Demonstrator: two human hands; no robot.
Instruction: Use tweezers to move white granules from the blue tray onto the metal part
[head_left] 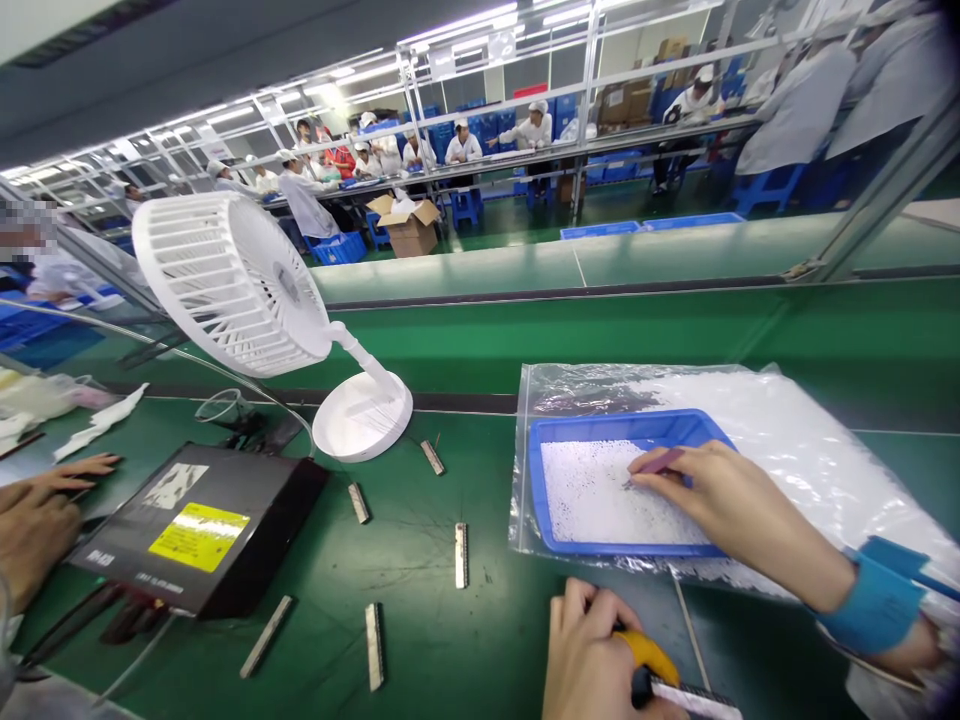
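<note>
A blue tray [536,480] of small white pieces [585,490] rests on a large clear bag [795,430] full of similar white pieces. Over the tray, my right hand [712,490], with a blue band at the wrist, pinches a slim purple tool [664,461] whose tip reaches the pieces. Below the tray, near the front edge of the view, my left hand [600,650] is wrapped round a yellow and black tool [649,655]. A light strip [697,700] shows beside that tool. Several short strips [460,555] lie on the green table [420,630].
A white fan [364,415] stands behind the strips. To its left are a black box [202,530] with a yellow label and another person's hands [34,520]. Several people sit at benches beyond the green partition [465,350].
</note>
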